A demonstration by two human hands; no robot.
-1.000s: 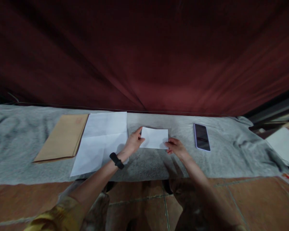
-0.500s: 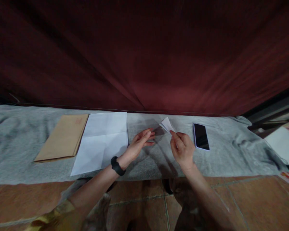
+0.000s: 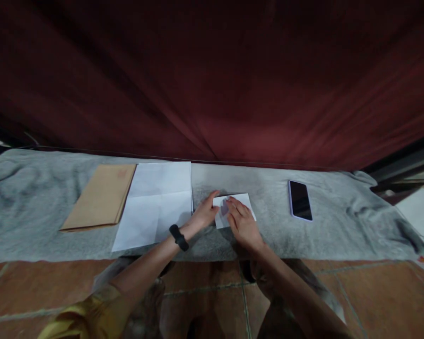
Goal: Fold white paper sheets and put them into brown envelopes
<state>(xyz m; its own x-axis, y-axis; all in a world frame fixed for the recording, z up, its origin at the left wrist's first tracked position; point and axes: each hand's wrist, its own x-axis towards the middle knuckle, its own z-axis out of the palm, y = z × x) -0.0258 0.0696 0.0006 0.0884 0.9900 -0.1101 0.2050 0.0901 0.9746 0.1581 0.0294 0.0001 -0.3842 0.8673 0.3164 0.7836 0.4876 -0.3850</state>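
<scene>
A small folded piece of white paper (image 3: 246, 200) lies on the grey cloth in front of me, with a crease showing across it. My right hand (image 3: 244, 225) rests on top of this paper, its fingers laid over the middle and hiding part of it. At the paper's left edge is my left hand (image 3: 205, 212), thumb and fingers apart and touching that edge. A black band circles my left wrist. Just left of that hand lies a larger white sheet (image 3: 157, 202) with cross-shaped fold lines.
Brown envelopes (image 3: 101, 195) lie at the left beside the white sheet. A phone (image 3: 300, 200) with a lilac edge sits to the right. Grey cloth (image 3: 346, 212) covers the narrow surface. Dark red fabric (image 3: 212, 94) hangs behind it. More white paper (image 3: 420, 214) is at the far right.
The folded paper, earlier raised in my right hand, now lies on the cloth and looks wider. My right hand has moved left onto it; my left hand has come to its edge.
</scene>
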